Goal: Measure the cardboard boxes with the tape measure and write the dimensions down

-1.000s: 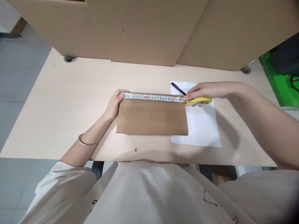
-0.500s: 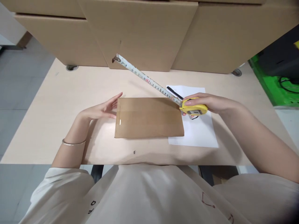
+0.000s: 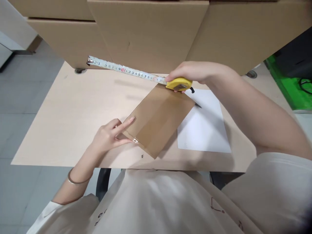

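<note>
A small brown cardboard box (image 3: 163, 118) lies at a slant over the table, with glossy tape along its near left end. My left hand (image 3: 112, 135) grips that end, its index finger on the top face and its thumb along the end edge. In my right hand (image 3: 187, 74) is a yellow tape measure (image 3: 179, 84), held over the box's far corner; whether those fingers also touch the box I cannot tell. The white blade (image 3: 129, 72) is drawn out to the left above the table. Part of a black pen (image 3: 198, 105) shows past the box's right corner.
A sheet of white paper (image 3: 204, 130) lies on the table (image 3: 60, 123) right of the box. Large cardboard boxes (image 3: 151, 32) stand along the back edge. A small dark mark (image 3: 142, 156) is near the front edge. Something bright green (image 3: 285, 84) is beyond the right side.
The box has turned from lying straight to a slant, its right end swinging away from me. My right hand has moved left and back with the tape measure; my left hand has closed on the box.
</note>
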Demonstrator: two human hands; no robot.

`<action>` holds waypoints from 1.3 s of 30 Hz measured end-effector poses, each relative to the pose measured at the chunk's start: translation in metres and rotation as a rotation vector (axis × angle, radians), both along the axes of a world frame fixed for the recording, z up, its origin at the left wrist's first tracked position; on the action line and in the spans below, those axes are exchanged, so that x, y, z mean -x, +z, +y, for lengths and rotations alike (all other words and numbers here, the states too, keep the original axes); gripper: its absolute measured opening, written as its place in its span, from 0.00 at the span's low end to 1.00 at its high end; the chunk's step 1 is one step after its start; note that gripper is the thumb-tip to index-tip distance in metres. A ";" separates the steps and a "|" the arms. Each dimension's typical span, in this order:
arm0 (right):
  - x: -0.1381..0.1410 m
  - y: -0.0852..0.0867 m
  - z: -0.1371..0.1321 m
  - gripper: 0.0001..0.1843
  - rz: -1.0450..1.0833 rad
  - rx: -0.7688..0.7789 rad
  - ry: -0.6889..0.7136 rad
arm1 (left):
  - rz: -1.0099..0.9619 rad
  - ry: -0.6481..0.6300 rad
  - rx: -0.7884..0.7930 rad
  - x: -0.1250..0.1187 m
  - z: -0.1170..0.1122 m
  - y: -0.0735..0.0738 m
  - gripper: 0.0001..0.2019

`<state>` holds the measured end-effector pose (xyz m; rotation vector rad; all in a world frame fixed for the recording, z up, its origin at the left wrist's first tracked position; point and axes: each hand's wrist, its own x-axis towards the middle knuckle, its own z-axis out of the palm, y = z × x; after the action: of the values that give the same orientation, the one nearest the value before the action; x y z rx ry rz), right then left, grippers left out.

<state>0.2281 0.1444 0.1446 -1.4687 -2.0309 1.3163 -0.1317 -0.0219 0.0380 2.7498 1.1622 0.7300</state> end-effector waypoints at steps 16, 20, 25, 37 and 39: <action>0.037 -0.031 -0.037 0.13 -0.236 -0.219 -0.151 | 0.056 0.091 -0.399 -0.067 -0.046 -0.017 0.43; 0.037 -0.041 -0.040 0.12 -0.290 -0.313 -0.171 | 0.098 0.016 -0.473 -0.065 -0.033 -0.010 0.39; 0.039 -0.060 -0.057 0.15 -0.396 -0.514 -0.164 | 0.171 -0.171 -0.666 -0.067 -0.020 0.009 0.28; -0.001 -0.068 -0.075 0.45 -0.393 -0.639 -0.122 | -0.072 -0.601 -0.544 -0.099 -0.008 0.010 0.09; -0.028 -0.062 -0.068 0.37 -0.415 -0.622 -0.235 | -0.058 -0.597 -0.374 -0.102 -0.003 0.015 0.13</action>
<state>0.2566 0.0766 0.0825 -1.6731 -2.1342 0.2467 -0.0294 -0.0247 0.0527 3.0827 0.1591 0.9991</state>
